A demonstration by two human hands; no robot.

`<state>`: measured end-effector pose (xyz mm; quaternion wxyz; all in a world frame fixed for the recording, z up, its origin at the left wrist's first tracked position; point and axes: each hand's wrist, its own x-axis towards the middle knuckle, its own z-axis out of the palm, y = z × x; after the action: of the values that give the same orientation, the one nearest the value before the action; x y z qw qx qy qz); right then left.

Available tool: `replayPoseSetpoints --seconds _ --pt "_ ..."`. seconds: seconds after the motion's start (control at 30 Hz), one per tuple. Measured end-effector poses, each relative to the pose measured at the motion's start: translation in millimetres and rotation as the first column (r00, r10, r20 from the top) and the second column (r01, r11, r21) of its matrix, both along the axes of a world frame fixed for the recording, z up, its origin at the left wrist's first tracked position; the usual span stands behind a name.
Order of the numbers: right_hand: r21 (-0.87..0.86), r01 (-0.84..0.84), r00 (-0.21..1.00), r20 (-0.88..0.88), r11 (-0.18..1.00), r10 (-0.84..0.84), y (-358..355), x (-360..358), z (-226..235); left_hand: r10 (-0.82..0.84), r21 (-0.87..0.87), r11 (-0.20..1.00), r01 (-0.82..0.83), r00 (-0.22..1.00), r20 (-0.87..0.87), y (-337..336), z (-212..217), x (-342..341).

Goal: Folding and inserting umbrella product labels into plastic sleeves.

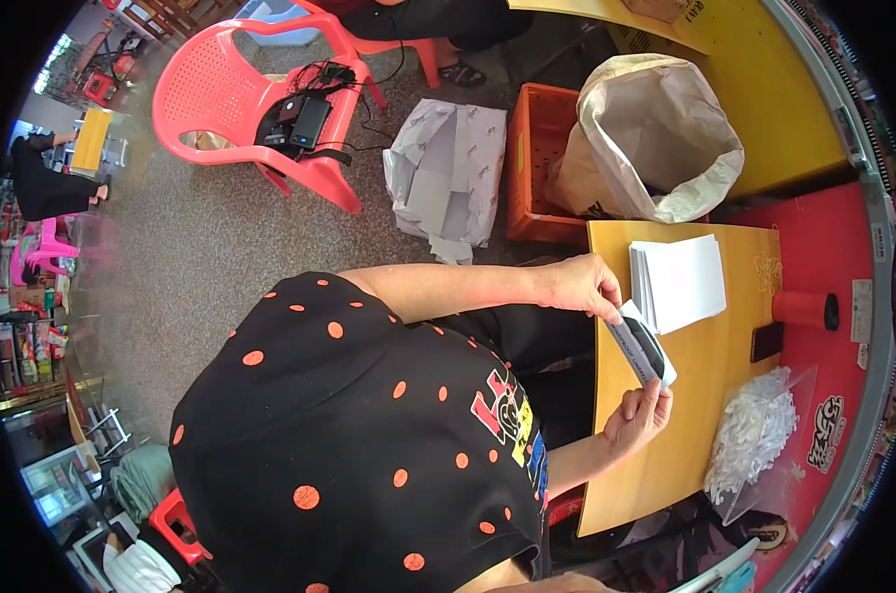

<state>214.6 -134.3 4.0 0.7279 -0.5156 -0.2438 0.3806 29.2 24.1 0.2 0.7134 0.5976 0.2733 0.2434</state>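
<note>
My left hand [578, 285] and my right hand [640, 415] hold a small white folded paper sleeve [638, 348] between them, above the near edge of a yellow wooden table [665, 474]. The left hand pinches its upper end and the right hand grips its lower end. A dark item shows inside the sleeve. A stack of flat white sheets [677, 282] lies on the table just beyond my left hand. A clear plastic bag of small white pieces [754, 435] rests at the table's far right side.
A dark phone [766, 341] and a red cylinder [804, 309] sit past the table. On the floor are an orange crate [542, 163], a big open white sack [655, 138], an opened white carton [446, 178] and a pink plastic chair [270, 109] holding electronics. Another person [42, 183] is far left.
</note>
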Motion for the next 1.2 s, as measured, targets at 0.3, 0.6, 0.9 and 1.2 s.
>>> replayPoseSetpoints --seconds 0.3,0.6,0.9,1.2 --pt "-0.096 0.046 0.989 0.148 0.994 -0.031 0.2 -8.8 10.0 -0.052 -0.006 0.999 0.053 0.998 0.024 4.0 -4.9 -6.4" --pt "-0.040 0.235 0.971 0.041 0.971 -0.234 -4.8 -8.8 21.5 -0.121 -0.151 0.978 0.147 0.978 0.168 9.5 8.2 -6.8" --pt "0.061 0.344 0.939 -0.051 0.937 -0.341 -15.9 14.9 10.8 0.493 -0.484 0.828 -0.284 0.781 0.384 126.1 23.7 -3.8" --pt "-0.245 0.332 0.841 0.515 0.911 -0.168 -0.9 1.4 27.8 0.214 -0.283 0.943 -0.177 0.971 0.104 99.5 0.6 -1.0"
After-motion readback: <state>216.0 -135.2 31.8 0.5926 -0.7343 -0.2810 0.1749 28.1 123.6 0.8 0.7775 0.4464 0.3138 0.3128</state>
